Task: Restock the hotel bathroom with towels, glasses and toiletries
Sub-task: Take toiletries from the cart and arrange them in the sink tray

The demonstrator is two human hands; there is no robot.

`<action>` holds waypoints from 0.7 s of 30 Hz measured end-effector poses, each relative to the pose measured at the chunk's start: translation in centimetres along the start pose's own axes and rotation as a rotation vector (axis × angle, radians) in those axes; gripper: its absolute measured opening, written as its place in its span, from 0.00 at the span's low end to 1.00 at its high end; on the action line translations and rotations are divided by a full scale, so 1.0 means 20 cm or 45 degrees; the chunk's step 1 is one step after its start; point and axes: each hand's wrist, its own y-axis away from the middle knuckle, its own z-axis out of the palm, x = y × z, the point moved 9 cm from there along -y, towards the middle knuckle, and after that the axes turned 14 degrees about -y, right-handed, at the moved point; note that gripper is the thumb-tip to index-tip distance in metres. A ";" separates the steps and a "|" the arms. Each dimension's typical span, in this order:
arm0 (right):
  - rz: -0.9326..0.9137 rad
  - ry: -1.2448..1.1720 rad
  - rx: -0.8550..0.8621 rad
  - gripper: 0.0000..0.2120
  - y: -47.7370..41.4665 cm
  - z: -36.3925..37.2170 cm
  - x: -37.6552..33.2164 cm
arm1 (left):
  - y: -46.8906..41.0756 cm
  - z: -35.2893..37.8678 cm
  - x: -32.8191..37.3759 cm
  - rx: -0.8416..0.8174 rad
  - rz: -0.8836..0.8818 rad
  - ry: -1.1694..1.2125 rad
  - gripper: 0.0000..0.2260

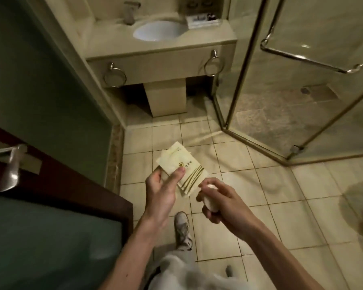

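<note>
I'm pinching flat packets (182, 164) in my left hand (162, 191) and gripping a small pale toiletry (210, 203) in my right hand (223, 206), probably for stocking the far counter (159, 47).

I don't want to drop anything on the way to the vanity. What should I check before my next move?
1. Left hand grip on the packets: thumb and fingers pinch them, ok.
2. Right hand grip on the small white item: fingers curled round it, ok.
3. Room in the tray on the counter: cannot tell.
4. Towel rings under the counter: both without towels, not ok.
</note>
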 end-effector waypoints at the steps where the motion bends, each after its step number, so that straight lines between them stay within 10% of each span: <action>1: 0.031 -0.017 0.042 0.05 -0.09 -0.02 -0.03 | -0.10 -0.04 0.01 -0.010 -0.013 0.000 0.09; 11: -0.025 -0.047 0.212 0.08 -0.71 -0.04 -0.46 | -0.88 -0.08 0.11 -0.212 -0.208 -0.026 0.23; 21: -0.056 -0.095 0.316 0.12 -1.38 -0.32 -0.78 | -1.71 0.39 0.45 -0.455 -0.160 -0.073 0.17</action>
